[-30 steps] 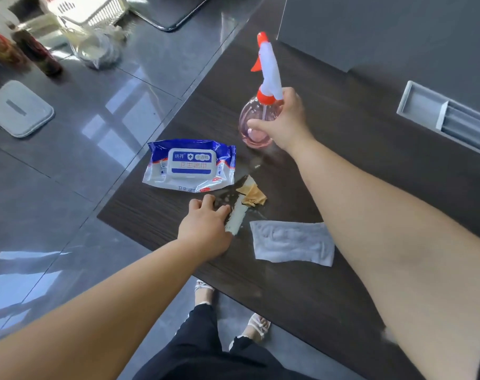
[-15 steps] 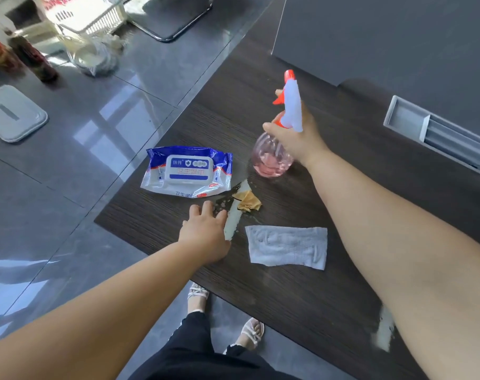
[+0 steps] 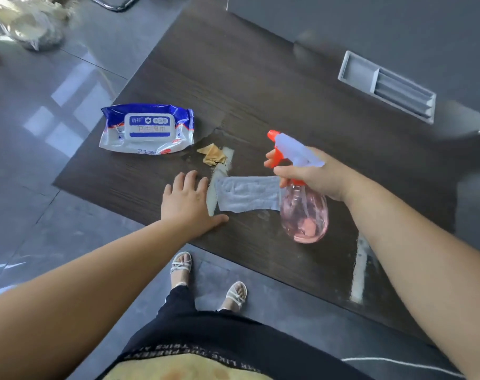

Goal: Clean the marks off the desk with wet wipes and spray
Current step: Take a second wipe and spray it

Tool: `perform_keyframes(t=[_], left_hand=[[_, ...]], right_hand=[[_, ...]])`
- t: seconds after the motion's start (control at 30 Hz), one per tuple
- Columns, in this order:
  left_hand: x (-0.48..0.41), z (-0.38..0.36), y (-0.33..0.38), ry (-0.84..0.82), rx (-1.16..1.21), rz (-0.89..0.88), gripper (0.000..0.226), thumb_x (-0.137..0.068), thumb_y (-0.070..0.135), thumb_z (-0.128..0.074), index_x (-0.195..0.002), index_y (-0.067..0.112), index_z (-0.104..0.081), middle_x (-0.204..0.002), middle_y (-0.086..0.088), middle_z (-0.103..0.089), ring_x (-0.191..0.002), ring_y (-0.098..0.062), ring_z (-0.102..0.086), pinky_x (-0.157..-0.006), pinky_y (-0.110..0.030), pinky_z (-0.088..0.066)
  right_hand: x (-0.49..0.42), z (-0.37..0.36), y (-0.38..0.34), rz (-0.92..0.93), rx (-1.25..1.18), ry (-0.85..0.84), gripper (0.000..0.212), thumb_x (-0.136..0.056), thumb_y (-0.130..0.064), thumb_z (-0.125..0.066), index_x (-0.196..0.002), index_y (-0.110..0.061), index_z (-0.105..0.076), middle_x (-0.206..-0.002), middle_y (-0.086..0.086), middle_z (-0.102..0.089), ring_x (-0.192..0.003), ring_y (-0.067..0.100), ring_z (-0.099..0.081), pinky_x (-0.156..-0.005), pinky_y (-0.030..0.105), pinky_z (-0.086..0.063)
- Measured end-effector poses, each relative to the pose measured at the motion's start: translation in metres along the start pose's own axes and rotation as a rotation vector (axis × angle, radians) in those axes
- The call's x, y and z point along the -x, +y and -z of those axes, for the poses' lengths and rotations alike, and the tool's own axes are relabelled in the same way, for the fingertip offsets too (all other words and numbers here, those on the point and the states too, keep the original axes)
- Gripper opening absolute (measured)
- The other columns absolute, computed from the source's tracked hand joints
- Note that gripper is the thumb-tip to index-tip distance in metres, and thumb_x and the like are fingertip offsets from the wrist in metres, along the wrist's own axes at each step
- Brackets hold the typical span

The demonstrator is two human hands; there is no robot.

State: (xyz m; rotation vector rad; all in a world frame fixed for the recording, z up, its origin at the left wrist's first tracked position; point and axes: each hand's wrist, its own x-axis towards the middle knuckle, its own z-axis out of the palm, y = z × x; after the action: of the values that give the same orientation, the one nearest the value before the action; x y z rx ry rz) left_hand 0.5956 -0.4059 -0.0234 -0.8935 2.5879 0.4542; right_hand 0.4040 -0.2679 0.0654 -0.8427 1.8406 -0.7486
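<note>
Above the tabletop point(image 3: 260, 91), my right grip point(image 3: 312, 174) is holding the spray bottle point(image 3: 304, 215), left grip point(image 3: 186, 201) lying flat, fingers straight; next, I judge, wetting the pale mark point(image 3: 228, 157).

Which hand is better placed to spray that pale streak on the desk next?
Right. The right hand grips the spray bottle, finger at the trigger, nozzle facing roughly toward the pale streak. The left hand lies flat on the desk beside the streak, holding nothing.

The desk point(image 3: 260, 86) is dark, matt wood grain (pale smears point(image 3: 358, 272) dull it). The spray bottle point(image 3: 304, 215) is clear pink glossy plastic, the wipes pack point(image 3: 148, 130) shiny film, the wipe point(image 3: 247, 193) soft white cloth.
</note>
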Motion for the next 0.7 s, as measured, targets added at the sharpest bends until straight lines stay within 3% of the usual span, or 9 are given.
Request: perform_keyframes(t=[0.07, 0.13, 0.2, 0.27, 0.37, 0.43, 0.57, 0.7], left_hand=[[0.005, -0.008, 0.005, -0.019, -0.016, 0.019, 0.105, -0.066, 0.076, -0.056, -0.146, 0.022, -0.015, -0.155, -0.006, -0.010, -0.143, -0.029, -0.006, -0.116, -0.048, -0.017], [0.006, -0.011, 0.005, -0.033, -0.034, 0.023, 0.109, -0.066, 0.075, -0.058, -0.147, 0.020, -0.010, -0.156, -0.006, -0.006, -0.144, -0.029, -0.003, -0.117, -0.048, -0.014], [0.007, -0.013, 0.003, -0.026, -0.045, 0.015, 0.110, -0.065, 0.074, -0.060, -0.147, 0.020, -0.010, -0.156, -0.005, -0.006, -0.144, -0.029, -0.003, -0.117, -0.048, -0.013], [0.006, -0.014, 0.002, -0.009, -0.036, 0.019, 0.110, -0.064, 0.074, -0.062, -0.147, 0.021, -0.012, -0.156, -0.004, -0.008, -0.144, -0.028, -0.004, -0.117, -0.047, -0.014], [0.007, -0.015, 0.003, -0.005, -0.008, 0.031, 0.109, -0.063, 0.072, -0.064, -0.147, 0.023, -0.013, -0.156, -0.004, -0.008, -0.144, -0.028, -0.004, -0.116, -0.047, -0.012], [0.004, -0.013, 0.003, -0.009, -0.012, 0.029, 0.109, -0.064, 0.071, -0.065, -0.147, 0.023, -0.013, -0.155, -0.004, -0.008, -0.144, -0.028, -0.004, -0.116, -0.048, -0.012], [0.002, -0.012, 0.006, -0.050, -0.039, 0.045, 0.109, -0.064, 0.070, -0.066, -0.146, 0.020, -0.014, -0.155, -0.006, -0.009, -0.143, -0.030, -0.005, -0.115, -0.050, -0.014], [-0.001, -0.006, 0.014, -0.077, -0.077, 0.054, 0.106, -0.060, 0.070, -0.068, -0.139, 0.015, -0.024, -0.147, -0.007, -0.021, -0.138, -0.031, -0.015, -0.110, -0.053, -0.024]], right_hand=[[0.010, -0.018, 0.013, -0.064, -0.004, -0.002, 0.054, -0.095, -0.023, -0.055, -0.142, -0.038, -0.032, -0.130, 0.000, -0.054, -0.080, 0.008, -0.062, -0.071, 0.014, -0.050], [0.017, -0.034, 0.020, -0.127, -0.013, -0.011, 0.046, -0.096, -0.029, -0.050, -0.141, -0.036, -0.038, -0.122, 0.002, -0.060, -0.067, 0.009, -0.058, -0.064, 0.009, -0.045], [0.021, -0.047, 0.026, -0.191, -0.033, -0.040, 0.042, -0.096, -0.037, -0.049, -0.137, -0.040, -0.043, -0.108, 0.001, -0.064, -0.064, 0.015, -0.056, -0.072, 0.013, -0.045], [0.022, -0.059, 0.031, -0.234, -0.070, -0.052, 0.043, -0.094, -0.039, -0.052, -0.136, -0.042, -0.043, -0.108, 0.000, -0.065, -0.067, 0.018, -0.057, -0.081, 0.022, -0.046], [0.018, -0.075, 0.035, -0.259, -0.087, -0.027, 0.050, -0.093, -0.031, -0.056, -0.139, -0.039, -0.039, -0.121, -0.004, -0.059, -0.077, 0.009, -0.059, -0.066, 0.016, -0.048], [0.014, -0.083, 0.035, -0.313, -0.080, 0.024, 0.046, -0.090, -0.031, -0.057, -0.135, -0.035, -0.047, -0.108, 0.000, -0.064, -0.068, 0.010, -0.059, -0.063, 0.017, -0.049], [0.003, -0.094, 0.040, -0.429, -0.088, 0.097, 0.041, -0.082, -0.029, -0.056, -0.123, -0.025, -0.059, -0.082, 0.004, -0.066, -0.055, 0.018, -0.061, -0.075, 0.032, -0.052], [-0.004, -0.096, 0.042, -0.481, -0.079, 0.123, 0.048, -0.074, -0.029, -0.055, -0.120, -0.018, -0.061, -0.072, 0.004, -0.064, -0.056, 0.020, -0.062, -0.076, 0.037, -0.055]])
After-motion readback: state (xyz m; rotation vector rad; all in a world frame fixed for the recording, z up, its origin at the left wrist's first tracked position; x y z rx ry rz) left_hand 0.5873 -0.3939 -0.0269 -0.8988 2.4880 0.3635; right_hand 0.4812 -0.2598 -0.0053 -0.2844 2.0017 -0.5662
